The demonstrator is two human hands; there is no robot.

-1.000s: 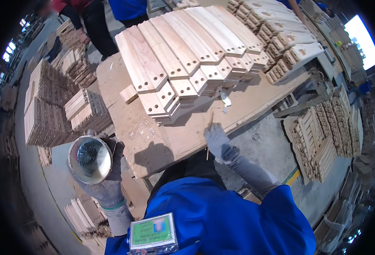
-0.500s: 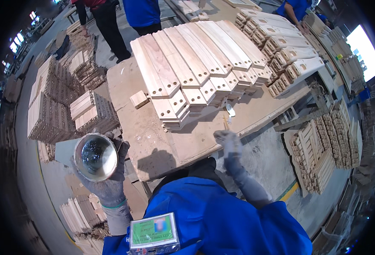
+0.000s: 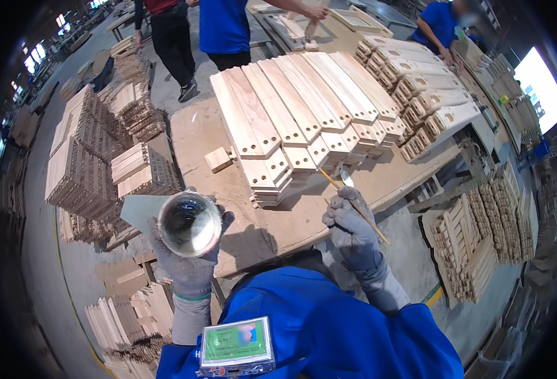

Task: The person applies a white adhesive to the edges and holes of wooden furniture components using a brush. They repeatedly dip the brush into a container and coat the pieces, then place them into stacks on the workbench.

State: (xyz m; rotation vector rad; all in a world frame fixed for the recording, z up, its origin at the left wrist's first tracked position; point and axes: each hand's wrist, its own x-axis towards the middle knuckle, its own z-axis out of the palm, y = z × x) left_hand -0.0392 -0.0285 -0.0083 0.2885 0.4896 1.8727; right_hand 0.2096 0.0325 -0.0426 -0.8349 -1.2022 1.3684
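My gloved left hand [image 3: 193, 268] is closed round a round, open-topped jar [image 3: 190, 224] with a pale rim and a shiny inside; what is in it is hard to make out. My gloved right hand [image 3: 353, 230] is closed on a thin wooden stick [image 3: 373, 226], which slants across the fingers toward the boards. Just beyond those fingers, a small white, spoon-like piece [image 3: 346, 179] shows by the table; whether the hand touches it I cannot tell. Ahead lies a stack of pale wooden boards [image 3: 304, 101] with pointed ends and drilled holes. A small wood block [image 3: 218, 160] sits left of it.
The boards rest on a worn worktable [image 3: 193, 136]. More slotted wooden pieces [image 3: 417, 82] are piled at its right. Stacks of wood parts stand on the floor at left [image 3: 83, 170] and right [image 3: 468, 234]. Several people [image 3: 225, 28] stand beyond the table.
My right hand has risen slightly, and the stick now slants up to the left across it. The jar in my left hand has shifted right. The view has tilted a little.
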